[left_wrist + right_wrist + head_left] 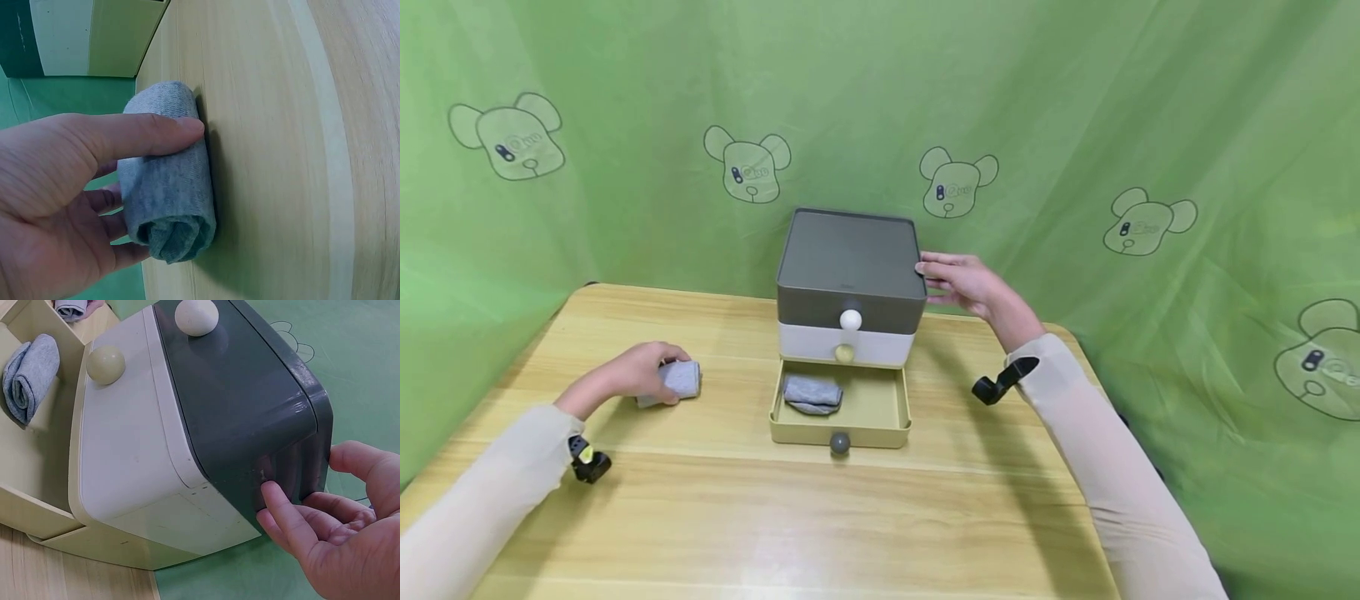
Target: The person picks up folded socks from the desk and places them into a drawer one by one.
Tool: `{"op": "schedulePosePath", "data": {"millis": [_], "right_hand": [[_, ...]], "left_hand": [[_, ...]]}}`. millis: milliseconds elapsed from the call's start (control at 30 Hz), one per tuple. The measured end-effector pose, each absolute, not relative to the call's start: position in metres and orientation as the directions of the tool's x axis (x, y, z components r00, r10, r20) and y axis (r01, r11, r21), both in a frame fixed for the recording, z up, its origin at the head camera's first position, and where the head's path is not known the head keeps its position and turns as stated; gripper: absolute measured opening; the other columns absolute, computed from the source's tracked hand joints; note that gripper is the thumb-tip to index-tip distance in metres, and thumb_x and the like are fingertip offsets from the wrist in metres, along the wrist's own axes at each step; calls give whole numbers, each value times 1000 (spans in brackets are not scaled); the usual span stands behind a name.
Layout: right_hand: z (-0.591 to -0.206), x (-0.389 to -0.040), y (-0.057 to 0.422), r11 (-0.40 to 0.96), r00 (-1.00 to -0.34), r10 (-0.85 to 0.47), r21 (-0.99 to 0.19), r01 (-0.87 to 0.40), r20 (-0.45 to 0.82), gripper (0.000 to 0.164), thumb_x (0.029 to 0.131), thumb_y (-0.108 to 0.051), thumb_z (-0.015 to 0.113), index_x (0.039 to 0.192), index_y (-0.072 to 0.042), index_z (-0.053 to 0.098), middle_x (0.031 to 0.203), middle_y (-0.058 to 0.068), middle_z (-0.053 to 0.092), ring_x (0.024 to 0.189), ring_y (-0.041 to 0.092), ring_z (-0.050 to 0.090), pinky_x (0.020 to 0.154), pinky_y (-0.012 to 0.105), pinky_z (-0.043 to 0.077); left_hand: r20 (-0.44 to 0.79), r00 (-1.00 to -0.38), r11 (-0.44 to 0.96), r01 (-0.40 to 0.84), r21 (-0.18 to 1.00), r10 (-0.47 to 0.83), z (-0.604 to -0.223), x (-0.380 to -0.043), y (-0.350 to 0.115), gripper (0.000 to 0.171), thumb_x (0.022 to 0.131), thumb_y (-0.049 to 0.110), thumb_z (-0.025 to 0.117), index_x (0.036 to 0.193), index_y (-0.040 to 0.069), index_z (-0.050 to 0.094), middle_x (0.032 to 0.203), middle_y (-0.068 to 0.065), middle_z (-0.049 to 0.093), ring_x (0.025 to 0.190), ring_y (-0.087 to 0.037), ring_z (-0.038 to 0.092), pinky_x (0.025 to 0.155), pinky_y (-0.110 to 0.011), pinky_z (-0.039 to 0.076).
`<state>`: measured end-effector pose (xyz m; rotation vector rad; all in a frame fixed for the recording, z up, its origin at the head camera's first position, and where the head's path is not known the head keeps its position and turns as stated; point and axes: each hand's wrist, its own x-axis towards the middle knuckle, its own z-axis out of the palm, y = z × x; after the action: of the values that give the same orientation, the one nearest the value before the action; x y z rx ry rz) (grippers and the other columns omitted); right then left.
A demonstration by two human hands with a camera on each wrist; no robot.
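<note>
On the left part of the table, my left hand [643, 371] grips a rolled-up grey sock [165, 181]. Its thumb lies across the near face and the fingers go behind; the roll is at the table surface. A small drawer unit [853, 250] stands at the middle, dark grey above white above yellow. Its bottom yellow drawer [872, 400] is pulled out, and a second rolled grey sock [812, 393] lies in its left part. My right hand [962, 283] touches the unit's right side with its fingertips, thumb at the top edge.
Round knobs stick out from the drawer fronts: a white knob [851, 320], a yellow knob [845, 353] and a dark grey knob [839, 442] on the pulled-out drawer. Behind the wooden table [850, 525] hangs a green curtain [850, 100] with bear heads printed on it.
</note>
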<state>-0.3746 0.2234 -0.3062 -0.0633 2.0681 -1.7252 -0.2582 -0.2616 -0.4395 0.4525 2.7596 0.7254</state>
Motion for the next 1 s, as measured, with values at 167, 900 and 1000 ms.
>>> {"op": "schedulePosePath", "data": {"millis": [167, 900, 1000], "right_hand": [[-307, -376, 225, 217, -900, -311, -945, 246, -306, 61, 104, -17, 59, 158, -9, 33, 166, 15, 30, 152, 34, 33, 117, 49, 43], [-307, -376, 222, 220, -897, -321, -945, 242, -305, 62, 104, -18, 59, 159, -9, 32, 167, 14, 29, 152, 34, 33, 117, 48, 44], [-307, -375, 223, 218, -898, -316, -944, 246, -307, 62, 104, -18, 59, 159, -9, 32, 166, 14, 30, 151, 33, 35, 116, 48, 45]], "left_hand": [[-170, -916, 802, 214, 557, 363, -439, -258, -262, 58, 71, 12, 90, 120, -6, 65, 108, -19, 68, 89, -24, 60, 74, -32, 50], [-206, -902, 730, 155, 665, 379, -428, -256, -264, 55, 86, 25, 82, 126, -7, 61, 105, -16, 66, 90, -21, 58, 74, -29, 48], [-217, -892, 692, 135, 709, 396, -427, -255, -261, 48, 94, 19, 74, 129, -8, 58, 107, -15, 65, 90, -18, 57, 73, -28, 49]]}}
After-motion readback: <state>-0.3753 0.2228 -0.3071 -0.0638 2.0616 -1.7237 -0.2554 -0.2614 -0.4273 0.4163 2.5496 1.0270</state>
